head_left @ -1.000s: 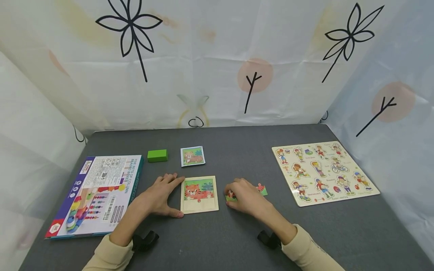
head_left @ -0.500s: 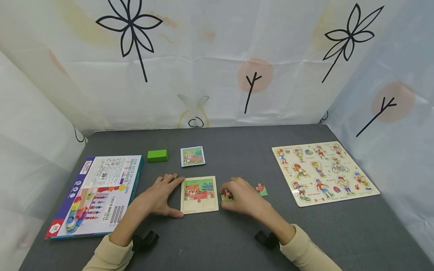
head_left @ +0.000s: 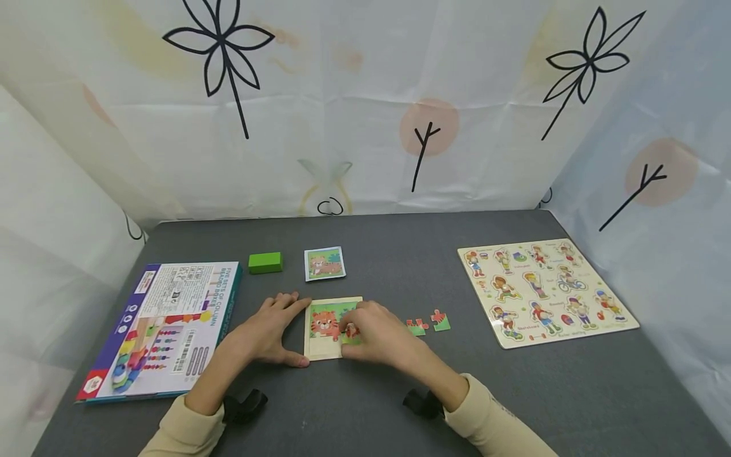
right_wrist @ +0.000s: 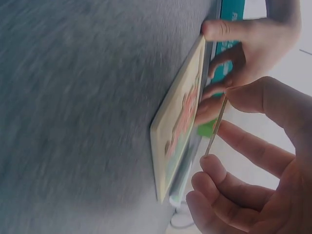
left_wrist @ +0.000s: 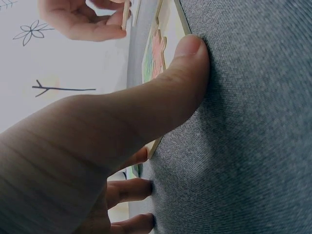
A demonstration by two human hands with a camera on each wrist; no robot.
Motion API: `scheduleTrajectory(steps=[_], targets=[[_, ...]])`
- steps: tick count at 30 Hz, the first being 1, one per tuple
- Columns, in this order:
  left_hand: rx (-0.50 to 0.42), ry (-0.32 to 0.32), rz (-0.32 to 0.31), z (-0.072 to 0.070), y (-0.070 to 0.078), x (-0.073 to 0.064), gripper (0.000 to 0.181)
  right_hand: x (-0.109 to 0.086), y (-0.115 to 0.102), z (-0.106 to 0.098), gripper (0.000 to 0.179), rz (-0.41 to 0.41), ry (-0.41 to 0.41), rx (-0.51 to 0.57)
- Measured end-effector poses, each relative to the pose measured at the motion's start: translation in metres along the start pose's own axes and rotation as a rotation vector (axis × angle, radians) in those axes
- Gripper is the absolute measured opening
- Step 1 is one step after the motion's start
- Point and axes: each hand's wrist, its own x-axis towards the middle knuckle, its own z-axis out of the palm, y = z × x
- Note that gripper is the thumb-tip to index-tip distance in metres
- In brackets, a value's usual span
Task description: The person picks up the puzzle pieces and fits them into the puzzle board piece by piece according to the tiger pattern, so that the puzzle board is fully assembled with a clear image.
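A wooden puzzle board [head_left: 324, 350] with a tiger picture partly filled in lies flat on the table. My left hand [head_left: 265, 333] rests at its left edge, thumb at the near corner and forefinger at the far corner, fingers spread. Over the board's right side, my right hand [head_left: 379, 336] pinches a puzzle piece [head_left: 351, 335] in green and orange between thumb and fingers. The right wrist view shows this puzzle piece [right_wrist: 216, 127] edge-on, raised above the board. Two loose puzzle pieces [head_left: 417, 327] lie on the table right of the board.
Behind the board lies a small tiger picture card [head_left: 325, 263], with a green block [head_left: 265, 263] to its left. A large boxed set [head_left: 165, 330] occupies the left side. On the right lies a wooden board with figures of children [head_left: 548, 292].
My right hand has carried the puzzle piece left, from the table beside the board to over its right half. The two loose pieces are now uncovered. My left hand stays put.
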Motion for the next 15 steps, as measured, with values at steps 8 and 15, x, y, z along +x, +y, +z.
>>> scheduleTrajectory(steps=[8,15], targets=[[-0.009,0.014,0.004,0.001,0.000,-0.002,0.112,0.015,-0.019,0.015,0.018,-0.011,-0.056,-0.050],[-0.014,0.026,0.016,0.001,0.000,-0.003,0.110,0.027,-0.032,0.029,0.019,-0.049,-0.058,-0.165]])
